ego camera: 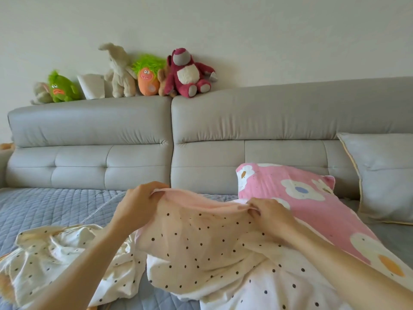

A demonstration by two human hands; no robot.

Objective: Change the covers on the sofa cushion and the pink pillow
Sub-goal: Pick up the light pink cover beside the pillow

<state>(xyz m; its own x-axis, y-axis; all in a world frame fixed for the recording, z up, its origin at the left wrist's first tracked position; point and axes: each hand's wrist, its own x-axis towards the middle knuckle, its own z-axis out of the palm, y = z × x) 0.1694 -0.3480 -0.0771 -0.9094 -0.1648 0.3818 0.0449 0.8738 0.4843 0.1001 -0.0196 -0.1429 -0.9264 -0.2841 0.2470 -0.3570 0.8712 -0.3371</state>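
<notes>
A person's two hands stretch the opening of a cream polka-dot cover (201, 249) above a grey sofa (223, 121), seen from a head-worn camera. The left hand (136, 204) has its fingers curled over the cover's upper edge, gripping the fabric where a pale pink lining shows; the right hand (270, 214) pinches the same edge further right, fingertips bunched on the cloth. The cover hangs taut between them and drapes down over more dotted white fabric (279, 285) in the foreground. A second crumpled piece of dotted cloth (67, 258) lies on the blue quilted seat throw (44, 209) at lower left, under the left forearm. The pink pillow (312, 202), printed with white flowers, lies just behind the right hand, leaning towards the sofa's backrest and running down the frame's right side. A grey sofa cushion (384, 175) with pale yellow piping stands propped against the backrest beside it, at far right. Along the top of the backrest, against the wall, sits a row of plush toys, among them a green monster (61, 88), a cream rabbit (119, 70), an orange figure with green hair (147, 77) and a magenta bear (187, 73).
</notes>
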